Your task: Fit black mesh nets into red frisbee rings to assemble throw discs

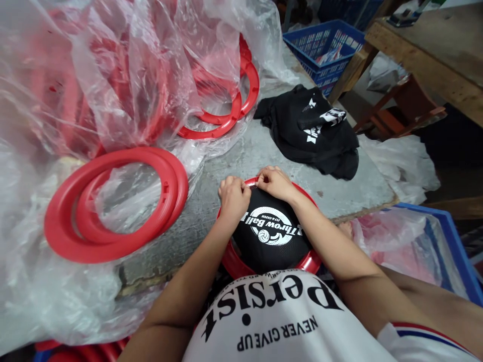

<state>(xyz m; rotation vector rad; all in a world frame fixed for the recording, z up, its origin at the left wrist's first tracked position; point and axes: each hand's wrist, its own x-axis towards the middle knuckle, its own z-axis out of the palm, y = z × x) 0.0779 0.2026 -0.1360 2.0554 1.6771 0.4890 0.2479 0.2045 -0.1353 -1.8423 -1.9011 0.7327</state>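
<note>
A red plastic ring (311, 262) rests at the table's near edge, against my shirt. Across it lies a black fabric cover (260, 259) printed in white with "Throw Ball" and a ball. At the ring's far rim, my left hand (234, 195) is closed, its fingers curled at the fabric's edge. Just to the right, my right hand (276, 184) pinches the same far edge. A short stretch of red rim shows between the hands. My fingers hide the exact spots where they grip the cloth.
Two stacked red rings (60, 229) lie on the left. Behind them, clear plastic bags (151, 65) hold several more. Black printed covers (305, 133) are piled on the table (234, 151). A blue crate (458, 251) stands at right, a blue basket (320, 32) farther back.
</note>
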